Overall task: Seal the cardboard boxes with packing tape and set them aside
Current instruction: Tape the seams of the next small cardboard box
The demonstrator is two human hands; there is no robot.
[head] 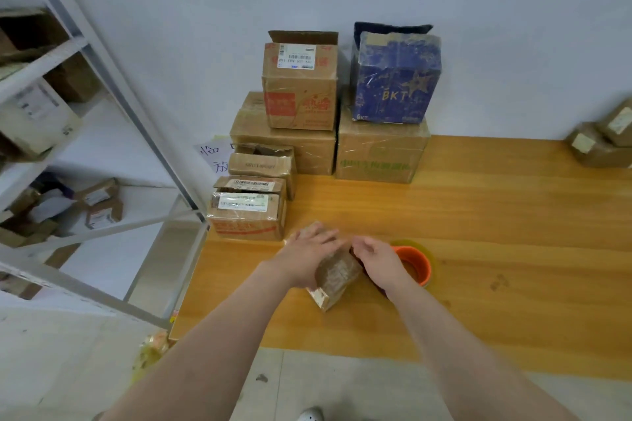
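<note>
Against a white wall (478,10), near the wooden table's (513,215) front, our left hand (307,255) presses flat on the small taped box (337,275). Our right hand (381,260) curls at its edge; we cannot tell if it grips. The box seems light, stiff and tape-slick, so we'd hold opposite sides.

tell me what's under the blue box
The blue box sits on a taped brown box with green print. That box's top is covered, so it cannot be seen.
</note>
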